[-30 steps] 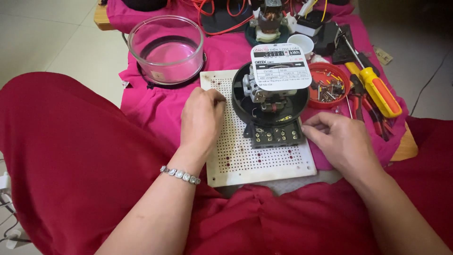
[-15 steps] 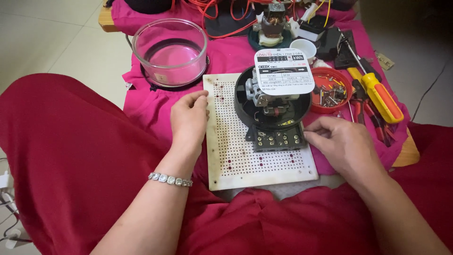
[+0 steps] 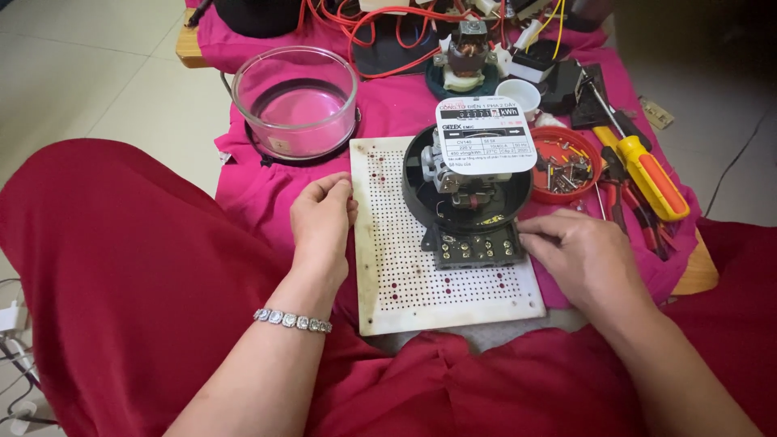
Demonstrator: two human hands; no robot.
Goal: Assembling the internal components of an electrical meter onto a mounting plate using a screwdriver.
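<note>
One white rounded label plate (image 3: 486, 134) topping the black round meter (image 3: 465, 190), centre of the pink-draped surface (image 3: 388, 101). One white perforated board (image 3: 405, 251) beneath. One clear glass bowl (image 3: 295, 99) far left, one red dish of screws (image 3: 566, 154) right. Left hand (image 3: 324, 218) loosely curled, fingertips on the board's left edge. Right hand (image 3: 583, 251) half-closed, fingertips pressing the meter's near terminal block (image 3: 476, 247).
</note>
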